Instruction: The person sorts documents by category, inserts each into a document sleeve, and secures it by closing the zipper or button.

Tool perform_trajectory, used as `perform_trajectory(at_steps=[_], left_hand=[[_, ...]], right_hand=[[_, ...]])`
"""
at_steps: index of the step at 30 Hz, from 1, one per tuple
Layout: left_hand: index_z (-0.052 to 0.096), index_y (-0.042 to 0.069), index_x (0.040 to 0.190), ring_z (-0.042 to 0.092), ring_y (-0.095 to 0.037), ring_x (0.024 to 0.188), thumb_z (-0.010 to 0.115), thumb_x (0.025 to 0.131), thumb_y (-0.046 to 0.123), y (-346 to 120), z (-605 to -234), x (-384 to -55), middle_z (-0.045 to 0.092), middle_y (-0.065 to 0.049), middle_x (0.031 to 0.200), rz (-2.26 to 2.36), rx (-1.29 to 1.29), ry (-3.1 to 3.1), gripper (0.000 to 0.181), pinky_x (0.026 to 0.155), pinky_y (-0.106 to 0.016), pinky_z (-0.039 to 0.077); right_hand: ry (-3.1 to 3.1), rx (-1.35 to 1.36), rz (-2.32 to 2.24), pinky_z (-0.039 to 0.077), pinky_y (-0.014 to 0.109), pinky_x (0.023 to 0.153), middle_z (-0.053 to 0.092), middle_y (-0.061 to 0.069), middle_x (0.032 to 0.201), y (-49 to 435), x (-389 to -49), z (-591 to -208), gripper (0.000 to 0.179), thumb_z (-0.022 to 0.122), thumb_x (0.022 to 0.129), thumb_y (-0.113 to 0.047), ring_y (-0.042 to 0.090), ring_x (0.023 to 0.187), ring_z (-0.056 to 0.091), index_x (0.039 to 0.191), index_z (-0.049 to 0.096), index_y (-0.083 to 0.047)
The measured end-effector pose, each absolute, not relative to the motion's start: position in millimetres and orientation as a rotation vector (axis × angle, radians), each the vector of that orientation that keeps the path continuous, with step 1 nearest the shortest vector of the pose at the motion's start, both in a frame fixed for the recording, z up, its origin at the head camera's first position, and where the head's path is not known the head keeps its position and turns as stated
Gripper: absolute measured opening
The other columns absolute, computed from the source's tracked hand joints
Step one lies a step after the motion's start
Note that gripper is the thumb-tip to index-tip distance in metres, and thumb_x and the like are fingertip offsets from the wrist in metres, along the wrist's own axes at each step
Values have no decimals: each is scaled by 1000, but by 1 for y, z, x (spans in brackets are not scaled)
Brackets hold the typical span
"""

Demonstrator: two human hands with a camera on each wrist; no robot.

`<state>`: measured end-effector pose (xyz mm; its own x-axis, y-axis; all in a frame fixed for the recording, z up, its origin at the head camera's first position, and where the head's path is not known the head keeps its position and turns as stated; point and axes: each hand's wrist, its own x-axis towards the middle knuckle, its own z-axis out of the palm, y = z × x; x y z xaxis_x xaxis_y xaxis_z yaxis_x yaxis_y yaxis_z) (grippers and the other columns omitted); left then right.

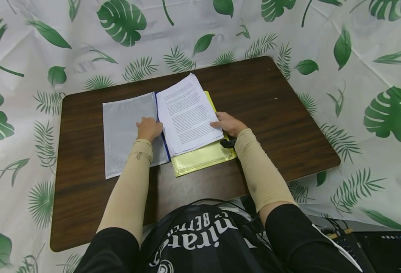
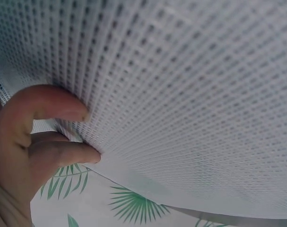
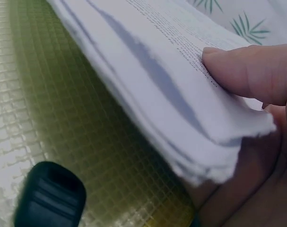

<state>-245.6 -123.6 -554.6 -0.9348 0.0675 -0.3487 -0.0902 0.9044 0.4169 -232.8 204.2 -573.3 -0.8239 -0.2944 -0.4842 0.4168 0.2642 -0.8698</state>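
A stack of printed papers lies over a yellow mesh document pouch, whose near end and right edge show. My right hand grips the stack's right edge, its thumb on the top sheet. In the right wrist view, the sheets part slightly at that edge, above the yellow mesh. To the left lies a translucent grey mesh pouch with a blue strip along its right side. My left hand rests on it near that strip; in the left wrist view its fingertips touch the mesh.
Everything lies on a dark brown wooden table with rounded corners. A white curtain with green leaves surrounds it. A black device with cables is at the lower right. A black band is on my right wrist.
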Motion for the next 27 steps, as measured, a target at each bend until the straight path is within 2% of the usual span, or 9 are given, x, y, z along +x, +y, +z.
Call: perform_trajectory(at_steps=[6, 11, 14, 17, 23, 27], left_hand=[[40, -19, 144, 11, -49, 151, 34, 102, 26, -124, -553, -245, 24, -38, 157, 602, -9, 2703, 62, 121, -62, 6], [39, -19, 145, 10, -49, 151, 33, 102, 26, -125, -553, -245, 22, -38, 158, 611, -15, 2694, 62, 121, -61, 6], [39, -18, 145, 10, -50, 151, 33, 102, 26, -125, -554, -245, 20, -38, 158, 618, -30, 2693, 62, 121, -61, 7], [39, -17, 146, 9, -51, 151, 34, 102, 26, -125, -554, -245, 18, -37, 159, 626, -48, 2686, 62, 121, -61, 7], [41, -17, 145, 8, -50, 151, 35, 101, 26, -126, -553, -245, 20, -37, 159, 635, -31, 2679, 62, 121, -61, 7], [45, -16, 144, 7, -55, 149, 42, 99, 30, -127, -550, -245, 16, -40, 158, 590, 22, 2650, 63, 120, -64, 8]], right_hand=[[1974, 95, -1602, 57, 32, 74, 62, 20, 130, 202, -230, -572, 51, 55, 105, -10, 25, 98, 69, 153, 37, -5], [1957, 98, -1613, 57, 31, 73, 60, 21, 131, 201, -229, -570, 50, 54, 105, -9, 23, 96, 68, 151, 37, -3], [1963, 100, -1594, 55, 29, 67, 61, 20, 130, 200, -228, -568, 53, 55, 105, -9, 22, 91, 68, 153, 35, -4], [1949, 98, -1593, 55, 29, 66, 62, 19, 130, 198, -228, -568, 55, 57, 104, -9, 21, 90, 69, 154, 34, -4], [1919, 48, -1605, 58, 35, 80, 60, 21, 132, 197, -229, -569, 53, 55, 104, -6, 26, 102, 67, 153, 35, -2], [1912, 13, -1612, 57, 39, 84, 58, 22, 133, 196, -229, -570, 47, 50, 106, -4, 29, 107, 66, 151, 35, -4]])
